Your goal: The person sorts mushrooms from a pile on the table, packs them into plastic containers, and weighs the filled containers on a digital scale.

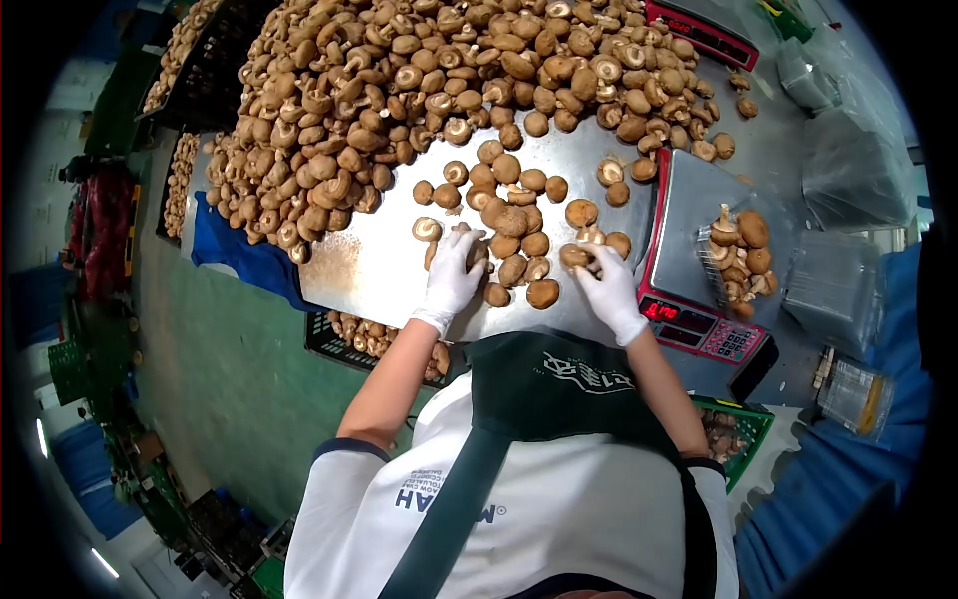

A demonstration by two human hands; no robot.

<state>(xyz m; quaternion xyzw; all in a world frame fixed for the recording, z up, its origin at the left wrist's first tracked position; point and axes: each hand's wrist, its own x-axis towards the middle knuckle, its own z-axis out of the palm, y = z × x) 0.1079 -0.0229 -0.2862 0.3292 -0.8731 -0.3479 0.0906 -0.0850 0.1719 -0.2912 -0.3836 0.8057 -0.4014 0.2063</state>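
Observation:
Both my hands wear white gloves and work among loose brown shiitake mushrooms (512, 220) on a shiny metal table (389, 245). My left hand (455, 272) is at the left side of this loose group, its fingers closed about a mushroom (478, 254) that they partly hide. At the group's right side, my right hand (607, 287) pinches a mushroom (574, 256) between thumb and fingers. Right of it stands a red-framed digital scale (679, 215) with lit red digits. A clear plastic tray (715, 268) filled with mushrooms rests on the scale.
A large mushroom heap (369, 90) covers the table's far side. Another red scale (704, 38) stands at the far right. Stacked clear trays (833, 290) lie right of the near scale. Crates of mushrooms, one black (324, 337) and one green (755, 444), sit below the table's front edge.

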